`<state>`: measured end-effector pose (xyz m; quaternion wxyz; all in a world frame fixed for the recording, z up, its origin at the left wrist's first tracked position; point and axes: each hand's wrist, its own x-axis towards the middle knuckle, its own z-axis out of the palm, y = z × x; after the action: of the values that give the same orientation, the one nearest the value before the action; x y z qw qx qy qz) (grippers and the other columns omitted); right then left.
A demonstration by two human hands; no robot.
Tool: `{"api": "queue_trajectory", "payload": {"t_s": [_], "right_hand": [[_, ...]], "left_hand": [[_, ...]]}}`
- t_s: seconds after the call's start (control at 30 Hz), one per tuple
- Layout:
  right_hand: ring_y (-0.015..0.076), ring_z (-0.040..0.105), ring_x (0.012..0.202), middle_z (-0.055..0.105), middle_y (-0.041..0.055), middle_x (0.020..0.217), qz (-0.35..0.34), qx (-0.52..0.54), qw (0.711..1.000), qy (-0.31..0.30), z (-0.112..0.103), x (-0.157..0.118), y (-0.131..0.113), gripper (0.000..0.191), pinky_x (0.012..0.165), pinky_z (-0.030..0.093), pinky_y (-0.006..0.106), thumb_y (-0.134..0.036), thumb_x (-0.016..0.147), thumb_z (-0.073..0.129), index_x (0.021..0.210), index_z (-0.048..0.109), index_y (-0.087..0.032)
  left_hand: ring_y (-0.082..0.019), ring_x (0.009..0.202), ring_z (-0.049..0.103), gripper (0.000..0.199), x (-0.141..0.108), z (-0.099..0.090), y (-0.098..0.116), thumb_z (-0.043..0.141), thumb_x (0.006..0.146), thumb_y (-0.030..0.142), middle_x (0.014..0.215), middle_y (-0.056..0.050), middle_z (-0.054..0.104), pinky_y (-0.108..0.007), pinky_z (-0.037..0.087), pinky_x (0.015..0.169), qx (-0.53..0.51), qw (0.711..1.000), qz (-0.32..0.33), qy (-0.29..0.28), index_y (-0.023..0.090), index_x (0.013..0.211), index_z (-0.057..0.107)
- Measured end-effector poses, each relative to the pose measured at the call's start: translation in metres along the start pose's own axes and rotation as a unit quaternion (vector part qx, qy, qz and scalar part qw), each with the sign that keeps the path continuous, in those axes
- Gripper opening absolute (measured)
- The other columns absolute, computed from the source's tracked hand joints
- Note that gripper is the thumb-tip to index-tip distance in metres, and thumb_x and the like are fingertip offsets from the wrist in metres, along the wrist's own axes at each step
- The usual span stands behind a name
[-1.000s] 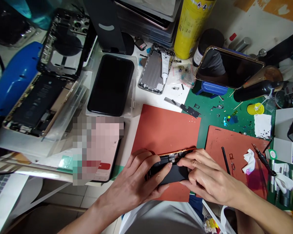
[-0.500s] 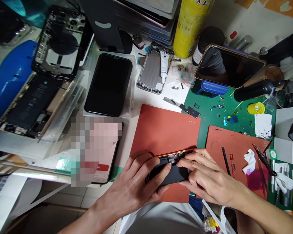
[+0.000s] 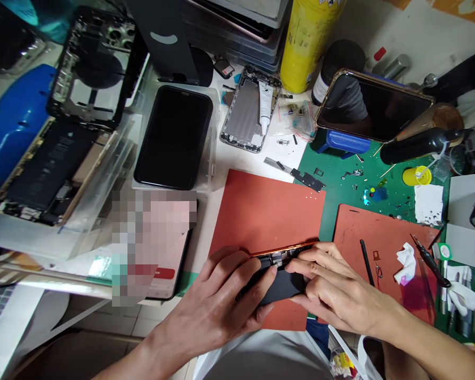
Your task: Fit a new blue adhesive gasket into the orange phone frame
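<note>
Between my two hands is an opened smartphone point(image 3: 281, 285) with an orange frame edge, tilted up above the near part of a red-brown mat point(image 3: 269, 211). My left hand point(image 3: 225, 295) is closed around its left end, fingertips over the far edge and thumb along the front. The right end is gripped by my right hand point(image 3: 336, 285), its index fingertip close to the left one at the upper edge. Small metal inner parts show between the fingertips; a dark flat panel faces me below them. My fingers hide both ends of the phone.
Left stand disassembled phones point(image 3: 47, 163) on plastic boxes and a black-screened phone point(image 3: 174, 137). A phone housing point(image 3: 249, 111) bears a white tube point(image 3: 265, 105). Right, a second mat point(image 3: 352, 227) holds a screwdriver point(image 3: 429, 258) and tissue. Behind stand a yellow can point(image 3: 306, 47) and a propped phone point(image 3: 376, 108).
My hands and the opened phone stay almost still, with only a slight shift of the left fingers. The camera view has moved a little.
</note>
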<state>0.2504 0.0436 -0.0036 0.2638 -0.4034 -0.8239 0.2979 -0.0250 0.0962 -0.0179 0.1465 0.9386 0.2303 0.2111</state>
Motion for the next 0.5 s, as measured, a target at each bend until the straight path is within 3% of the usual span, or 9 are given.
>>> {"api": "queue_trajectory", "payload": {"t_s": [0.23,0.5], "right_hand": [[0.0253,0.065,0.105,0.078,0.013,0.123,0.0,-0.007,1.0,0.003,-0.0011,-0.0015,-0.0002,0.025,0.094,0.052,0.046,-0.004,0.101,0.067,0.089,0.053,-0.02],[0.0286,0.064,0.114,0.077,0.0159,0.127,-0.003,-0.003,1.0,-0.01,-0.0034,-0.0043,-0.0009,0.026,0.097,0.049,0.049,0.002,0.099,0.068,0.091,0.054,-0.019]], "left_hand": [[-0.031,0.115,0.056,0.037,0.0019,-0.0015,-0.0023,0.068,0.1,0.025,0.118,-0.012,0.06,-0.053,0.049,0.108,-0.013,1.0,0.001,-0.005,0.009,0.134,0.07],[-0.029,0.111,0.059,0.045,-0.0034,0.0022,-0.0025,0.079,0.096,0.034,0.119,-0.01,0.065,-0.051,0.054,0.103,-0.043,0.999,-0.016,0.004,0.017,0.136,0.069]]}}
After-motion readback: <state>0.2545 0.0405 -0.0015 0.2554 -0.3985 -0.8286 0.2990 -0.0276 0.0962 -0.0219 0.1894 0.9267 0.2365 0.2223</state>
